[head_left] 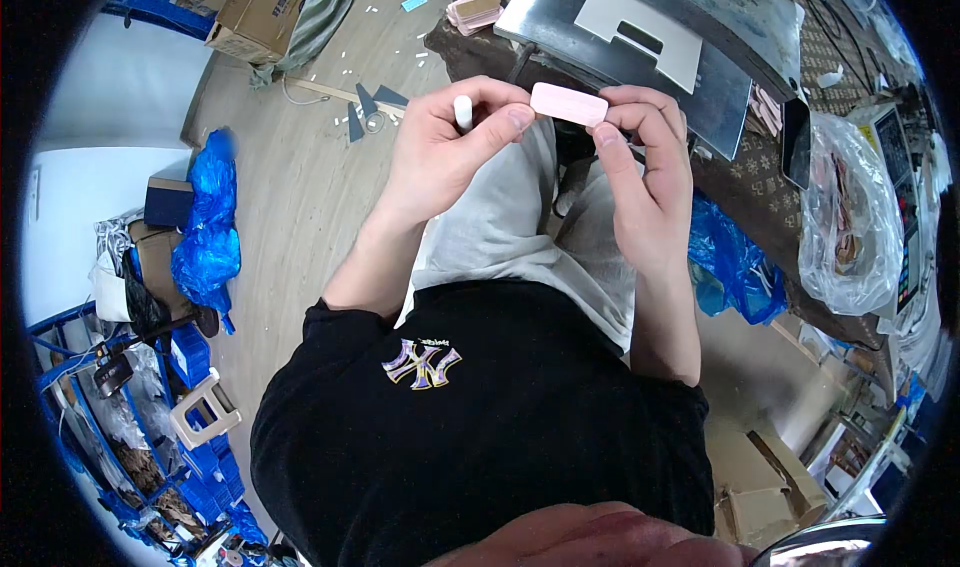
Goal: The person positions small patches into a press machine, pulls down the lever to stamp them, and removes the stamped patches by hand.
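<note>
A small pink rounded rectangular piece (568, 105) is held level above my lap, its kind unclear. My left hand (448, 147) is closed, its thumb and forefinger at the left end of the piece. A short white cylinder (463, 113), perhaps a marker or a tube, sticks up from the same hand; the rest is hidden by the fingers. On the other end, my right hand (648, 172) pinches the piece between thumb and fingers. Just beyond it lies a metal plate (720, 107) with a pale slotted board (640, 37) on top.
Pink pieces (475, 9) are stacked at the table's left corner, and more pink strips (766, 112) lie to the right. A clear plastic bag (850, 217) stands beside a device with buttons (908, 257). Blue bags (735, 257) hang below the table. Scraps (415, 3) dot the floor.
</note>
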### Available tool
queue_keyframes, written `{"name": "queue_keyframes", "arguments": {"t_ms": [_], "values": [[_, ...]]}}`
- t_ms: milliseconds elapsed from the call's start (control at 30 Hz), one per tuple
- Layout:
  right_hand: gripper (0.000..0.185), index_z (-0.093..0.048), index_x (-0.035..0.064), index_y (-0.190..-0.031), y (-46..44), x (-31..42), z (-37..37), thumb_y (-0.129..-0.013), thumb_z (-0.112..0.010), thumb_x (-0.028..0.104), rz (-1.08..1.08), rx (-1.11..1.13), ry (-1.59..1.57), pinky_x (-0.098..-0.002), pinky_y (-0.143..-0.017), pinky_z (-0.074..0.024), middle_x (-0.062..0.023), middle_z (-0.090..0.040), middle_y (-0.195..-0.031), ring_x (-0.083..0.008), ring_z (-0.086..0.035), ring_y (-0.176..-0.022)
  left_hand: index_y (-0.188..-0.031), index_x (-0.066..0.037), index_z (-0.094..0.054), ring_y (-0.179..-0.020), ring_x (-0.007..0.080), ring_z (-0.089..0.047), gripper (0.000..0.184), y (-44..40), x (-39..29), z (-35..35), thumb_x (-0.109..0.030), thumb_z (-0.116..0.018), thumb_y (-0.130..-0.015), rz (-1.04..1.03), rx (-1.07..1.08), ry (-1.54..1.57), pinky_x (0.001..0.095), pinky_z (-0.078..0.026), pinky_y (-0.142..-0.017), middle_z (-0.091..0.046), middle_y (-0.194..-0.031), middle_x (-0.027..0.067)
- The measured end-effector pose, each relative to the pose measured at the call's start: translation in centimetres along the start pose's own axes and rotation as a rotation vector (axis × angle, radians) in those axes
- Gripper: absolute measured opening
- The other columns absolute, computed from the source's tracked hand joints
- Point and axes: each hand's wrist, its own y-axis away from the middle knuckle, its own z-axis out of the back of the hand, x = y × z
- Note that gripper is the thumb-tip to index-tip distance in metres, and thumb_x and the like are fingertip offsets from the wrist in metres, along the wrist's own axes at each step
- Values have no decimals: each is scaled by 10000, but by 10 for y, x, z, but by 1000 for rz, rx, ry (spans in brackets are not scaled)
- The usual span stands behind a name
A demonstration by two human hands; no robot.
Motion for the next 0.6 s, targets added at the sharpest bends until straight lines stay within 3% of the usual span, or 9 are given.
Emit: {"name": "queue_keyframes", "arguments": {"t_ms": [133, 433, 567, 600], "values": [[107, -677, 11, -1002, 0, 1, 1, -989, -638, 109, -10, 6, 25, -317, -991, -431, -101, -624, -1211, -198, -567, -1106, -1068, 16, -724, -835, 84, -626, 137, 0, -4, 0, -90, -694, -987, 19, 11, -52, 244, -500, -757, -696, -903, 27], [89, -664, 6, -997, 1, -6, 7, -996, -635, 91, -38, -51, 40, -312, -976, -435, -107, -626, -1188, -199, -571, -1092, -1112, -11, -752, -816, 40, -566, 183, -13, 2, 0, -134, -742, -978, -22, 0, -34, 219, -447, -715, -705, -905, -22], [87, -654, -3, -993, 6, -14, 26, -1008, -622, 78, -43, -121, 129, -302, -957, -432, -103, -610, -1186, -187, -562, -1075, -1139, -40, -754, -817, 44, -585, 220, -39, 6, 21, -128, -779, -939, -66, -153, -278, 213, -454, -729, -700, -888, -11], [87, -652, -5, -992, 9, -17, 31, -1011, -617, 72, -70, -137, 108, -297, -956, -426, -103, -604, -1183, -181, -555, -1075, -1145, -56, -756, -845, 86, -622, 252, -50, 9, 31, -165, -795, -921, -91, -221, -498, 239, -475, -752, -703, -923, 15]]}}
